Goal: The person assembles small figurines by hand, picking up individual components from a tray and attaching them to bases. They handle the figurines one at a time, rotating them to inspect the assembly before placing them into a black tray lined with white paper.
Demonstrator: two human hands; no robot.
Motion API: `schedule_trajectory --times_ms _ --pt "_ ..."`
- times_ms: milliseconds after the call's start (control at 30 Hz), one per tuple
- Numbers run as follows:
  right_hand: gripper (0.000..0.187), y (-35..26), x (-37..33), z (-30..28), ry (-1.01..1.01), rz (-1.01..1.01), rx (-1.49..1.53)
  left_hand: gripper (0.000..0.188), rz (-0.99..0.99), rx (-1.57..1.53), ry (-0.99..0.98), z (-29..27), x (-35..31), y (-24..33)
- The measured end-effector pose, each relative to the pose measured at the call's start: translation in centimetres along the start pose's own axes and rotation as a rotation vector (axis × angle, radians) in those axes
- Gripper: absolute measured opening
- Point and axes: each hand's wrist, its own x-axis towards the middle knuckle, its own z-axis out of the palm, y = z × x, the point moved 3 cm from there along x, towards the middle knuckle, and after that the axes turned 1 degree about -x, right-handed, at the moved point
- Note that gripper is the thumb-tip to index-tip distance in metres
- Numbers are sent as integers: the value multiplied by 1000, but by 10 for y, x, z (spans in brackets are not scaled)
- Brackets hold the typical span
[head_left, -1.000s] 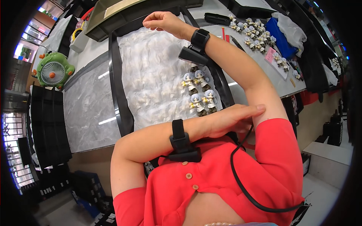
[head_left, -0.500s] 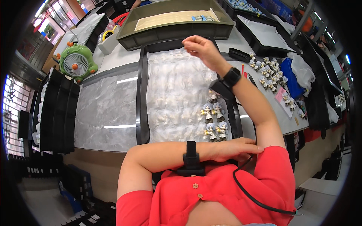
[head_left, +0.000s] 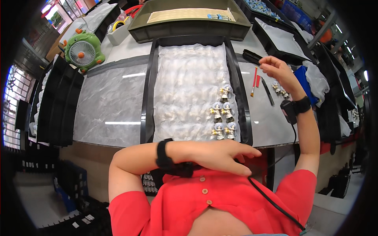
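My left hand (head_left: 222,154) reaches across in front of my body near the tray's front edge, fingers stretched out and apart, holding nothing I can see. My right hand (head_left: 280,74) is raised over the right side of the table, its fingers loosely bent and apart, with nothing visible in it. A few small pale-haired figurines (head_left: 280,90) show beside its wrist; the hand and forearm block the view there. In the middle stands a black tray (head_left: 148,106) lined with wavy white sheeting (head_left: 187,90). Several figurines (head_left: 225,112) lie at its right side, towards the front.
A paintbrush (head_left: 254,82) and a black pen-like tool (head_left: 267,91) lie right of the tray, near a black case (head_left: 251,56). Behind is a large olive bin (head_left: 185,31). At the left are a green fan (head_left: 84,51) and stacked black trays (head_left: 59,106). A blue bin (head_left: 305,80) stands right.
My right hand has moved right, from above the tray's far end to the table's right side. My left hand has come off my right upper arm, its fingers now spread. The view has shifted slightly.
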Motion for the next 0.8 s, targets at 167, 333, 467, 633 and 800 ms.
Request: schedule_trajectory --times_ms 167,333,467,633,800 --pt "27 9 -17 27 -182 -4 17 54 -58 -130 513 -27 -94 -16" --pt "28 12 -15 60 -365 -7 -258 46 -48 -130 1083 -22 -163 -49" --pt "27 7 -3 68 -330 -60 -449 42 8 65 1311 -13 -173 -77" --pt "36 16 4 66 -275 -146 -439 25 3 448 1460 -5 -159 -73" --pt "37 8 -6 46 -330 -110 -308 24 49 459 1512 -8 -163 -83"
